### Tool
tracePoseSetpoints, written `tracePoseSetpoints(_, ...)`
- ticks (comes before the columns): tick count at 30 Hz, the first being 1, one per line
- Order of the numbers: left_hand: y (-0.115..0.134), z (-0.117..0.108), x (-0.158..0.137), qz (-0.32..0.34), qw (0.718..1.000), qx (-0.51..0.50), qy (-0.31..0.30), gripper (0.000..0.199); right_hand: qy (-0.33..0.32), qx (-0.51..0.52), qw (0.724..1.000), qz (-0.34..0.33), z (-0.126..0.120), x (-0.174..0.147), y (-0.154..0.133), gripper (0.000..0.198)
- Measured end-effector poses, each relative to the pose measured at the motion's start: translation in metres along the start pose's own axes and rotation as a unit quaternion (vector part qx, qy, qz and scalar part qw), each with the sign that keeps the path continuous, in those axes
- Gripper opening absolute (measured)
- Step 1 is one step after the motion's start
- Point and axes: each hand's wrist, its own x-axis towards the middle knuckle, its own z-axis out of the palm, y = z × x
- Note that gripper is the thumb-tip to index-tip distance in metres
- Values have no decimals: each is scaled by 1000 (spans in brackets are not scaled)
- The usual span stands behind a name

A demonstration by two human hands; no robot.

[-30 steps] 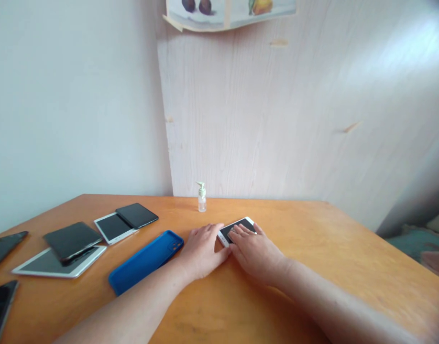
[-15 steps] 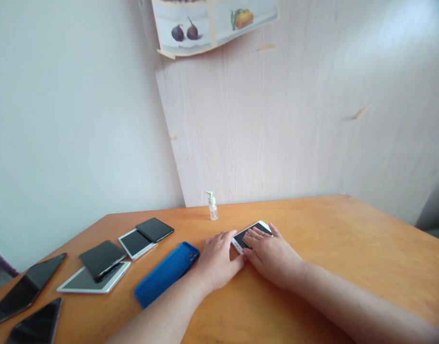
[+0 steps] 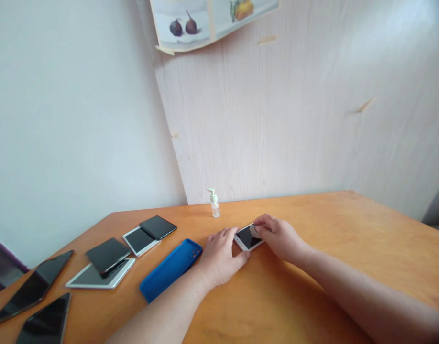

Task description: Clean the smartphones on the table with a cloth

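So, from the head view, here we are: the white phone [image 3: 244, 235] lies screen up on the worktop [image 3: 312, 291], between the hands and nearer the far edge than the near one. The right hand [image 3: 277, 235] has its fingers pinched on a pale wad [image 3: 254, 231], pressing it to the screen. The left hand [image 3: 223, 255] is curved in a wide C, thumb and fingers apart at two corners of the phone's left end; whether they truly clamp it, I cannot tell. To rub well, I'd say, brace that end so the phone can't skate, keep the wad flat under light, even pressure, and work each stroke right out to the corners. And here's the change from half a second ago: the right hand was spread flat across the screen, hiding much of it; now its fingers are bunched, and more dark glass shows. The left hand has hardly shifted, the blue case [image 3: 171, 269] lies just beside it, and the pump bottle [image 3: 214, 205] stands upright by the far edge.
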Motion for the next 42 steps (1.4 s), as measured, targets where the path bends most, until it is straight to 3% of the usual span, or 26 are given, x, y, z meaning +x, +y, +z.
tracePoseSetpoints(8, -1, 0, 0, 1, 1000, -7, -3, 56, 26, -160, 987, -2, -11, -1, 5, 16)
tracePoseSetpoints(13, -1, 1, 0, -2, 1000, -3, -1, 53, 13, -199, 977, -80, -8, -12, -15, 22)
tracePoseSetpoints(17, -1, 1, 0, 4, 1000, 1, 3, 51, 19, -197, 972, -125, -5, -18, -26, 23)
tracePoseSetpoints(24, -1, 1, 0, -1, 1000, -3, 4, 52, 82, -168, 978, -94, -6, -15, -19, 21)
tracePoseSetpoints(27, -3, 2, 0, 10, 1000, -3, 8, 52, 40, -189, 970, -150, -4, -20, -25, 15)
tracePoseSetpoints(30, -4, 3, 0, 11, 1000, -1, 15, 52, -8, -230, 956, -182, -3, -21, -29, 22)
tracePoseSetpoints(38, -4, 3, 0, 6, 1000, -7, 8, 55, -15, -301, 951, -69, -12, -11, -18, 33)
tracePoseSetpoints(42, -6, 3, 0, 6, 1000, -8, 8, 55, -72, -253, 948, -181, -2, -24, -36, 36)
